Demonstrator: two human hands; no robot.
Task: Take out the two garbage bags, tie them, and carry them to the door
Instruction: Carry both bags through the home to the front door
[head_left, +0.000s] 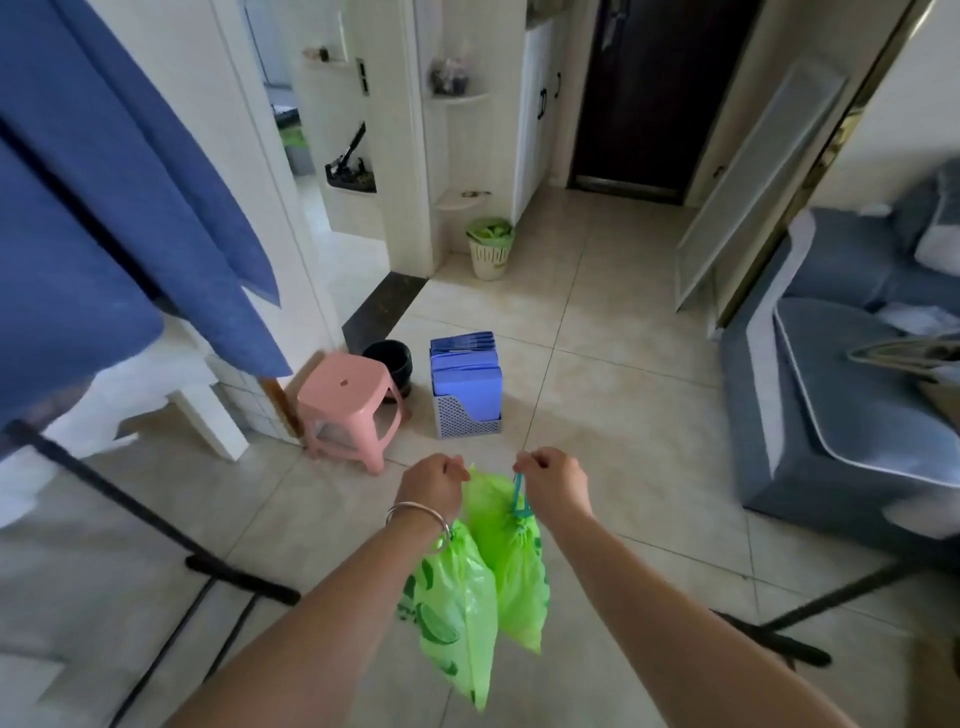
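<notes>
Two bright green garbage bags hang side by side above the tiled floor. My left hand (434, 486), with a silver bangle on the wrist, is shut on the top of the left garbage bag (449, 613), which has a darker green print. My right hand (553, 486) is shut on the blue drawstring of the right garbage bag (514, 561), whose neck is cinched. The dark brown door (649, 93) stands shut at the far end of the hallway, straight ahead.
A pink stool (345, 405), a black bin (389, 361) and a blue file rack (465, 384) stand ahead on the left. A white bin with a green liner (489, 247) sits by the pillar. A blue sofa (831, 395) lines the right. Blue cloth (104, 208) hangs on a black rack at left.
</notes>
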